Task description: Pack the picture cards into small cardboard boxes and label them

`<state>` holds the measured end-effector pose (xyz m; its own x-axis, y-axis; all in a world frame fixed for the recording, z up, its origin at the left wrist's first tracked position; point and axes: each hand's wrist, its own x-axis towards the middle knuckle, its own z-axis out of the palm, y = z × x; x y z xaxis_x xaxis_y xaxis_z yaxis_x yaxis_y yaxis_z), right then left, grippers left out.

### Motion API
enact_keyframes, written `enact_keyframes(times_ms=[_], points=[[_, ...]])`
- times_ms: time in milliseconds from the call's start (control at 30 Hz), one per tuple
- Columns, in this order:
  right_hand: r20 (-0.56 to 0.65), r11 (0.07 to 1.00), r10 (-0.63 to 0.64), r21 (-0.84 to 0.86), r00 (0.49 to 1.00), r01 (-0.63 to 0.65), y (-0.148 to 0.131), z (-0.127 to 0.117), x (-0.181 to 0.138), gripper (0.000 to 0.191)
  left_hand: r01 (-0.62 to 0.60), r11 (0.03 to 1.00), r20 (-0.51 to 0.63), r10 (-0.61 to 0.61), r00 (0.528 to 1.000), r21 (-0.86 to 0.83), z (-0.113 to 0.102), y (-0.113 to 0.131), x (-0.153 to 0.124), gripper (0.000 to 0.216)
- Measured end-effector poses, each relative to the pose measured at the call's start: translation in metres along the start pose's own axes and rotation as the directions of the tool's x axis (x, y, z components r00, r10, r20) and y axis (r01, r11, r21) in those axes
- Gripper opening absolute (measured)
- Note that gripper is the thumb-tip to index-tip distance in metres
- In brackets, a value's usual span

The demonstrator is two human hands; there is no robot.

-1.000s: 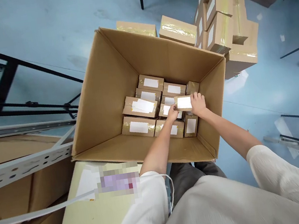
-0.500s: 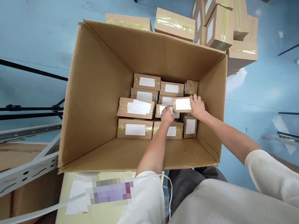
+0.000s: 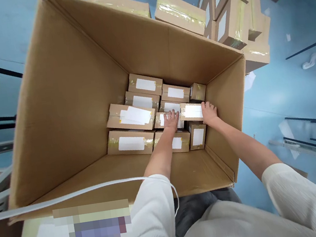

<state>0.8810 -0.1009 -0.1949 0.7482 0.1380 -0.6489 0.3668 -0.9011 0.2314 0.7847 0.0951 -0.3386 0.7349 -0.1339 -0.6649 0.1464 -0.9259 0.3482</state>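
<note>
Sliding off the left end of a small labelled box [image 3: 191, 111] over the past second, the left hand [image 3: 171, 120] is now lying on the neighbouring box [image 3: 158, 122], and my view is leaning in closer. Taking that hand as the clock's centre, the small box is sitting near 3 o'clock inside a big carton [image 3: 53, 90], white label facing me. Beyond its far end, the right hand [image 3: 210, 114] is grasping the box by that end, close to the carton's right wall. The left fingers are spreading loosely, clutching nothing. A narrow box [image 3: 198, 137] is standing at 4 o'clock, and a wide box [image 3: 113, 116] is lying at 9. Outside the carton, taped boxes [image 3: 238, 7] are rising between 1 and 2.

Judging from here, I am wanting the right hand pressing evenly, keeping the box level and its edges square, with the knuckles staying off the wall. The left palm is best steadying the neighbour without crushing it. I am not able to tell whether the underside is resting fully.
</note>
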Motion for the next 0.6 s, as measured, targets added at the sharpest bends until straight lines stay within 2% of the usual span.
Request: enact_keyframes(times_ms=[100, 167, 300, 367, 467, 533, 600], points=[[-0.011, 0.998, -0.015, -0.054, 1.0, 0.015, 0.002, 0.009, 0.005, 0.102, -0.006, 1.0, -0.03, 0.006, 1.0, -0.012, 0.004, 0.005, 0.004, 0.114], [0.016, 1.0, -0.003, -0.013, 1.0, 0.003, 0.002, 0.018, 0.009, 0.093, -0.003, 1.0, -0.059, 0.002, 0.998, -0.027, 0.007, 0.006, 0.002, 0.11], [0.074, 0.995, 0.087, 0.048, 0.993, -0.09, -0.004, 0.04, 0.018, 0.085, -0.004, 0.991, -0.042, -0.002, 0.999, -0.131, 0.009, 0.004, -0.005, 0.106], [0.104, 0.994, 0.101, 0.039, 0.989, -0.105, -0.007, 0.046, 0.025, 0.1, 0.006, 0.979, -0.03, -0.013, 0.999, -0.202, 0.009, 0.003, -0.007, 0.105], [0.136, 0.998, 0.023, 0.056, 0.99, -0.031, -0.009, 0.049, 0.036, 0.136, 0.02, 0.973, -0.032, -0.028, 0.999, -0.232, 0.008, 0.003, -0.006, 0.108], [0.135, 0.996, -0.024, 0.088, 0.991, 0.012, -0.009, 0.05, 0.043, 0.144, 0.013, 0.979, -0.032, -0.02, 0.999, -0.203, 0.009, 0.002, -0.004, 0.109], [0.155, 0.992, -0.03, 0.123, 0.987, 0.011, -0.01, 0.051, 0.049, 0.142, 0.006, 0.986, -0.023, -0.01, 1.0, -0.167, 0.01, 0.002, -0.002, 0.109]])
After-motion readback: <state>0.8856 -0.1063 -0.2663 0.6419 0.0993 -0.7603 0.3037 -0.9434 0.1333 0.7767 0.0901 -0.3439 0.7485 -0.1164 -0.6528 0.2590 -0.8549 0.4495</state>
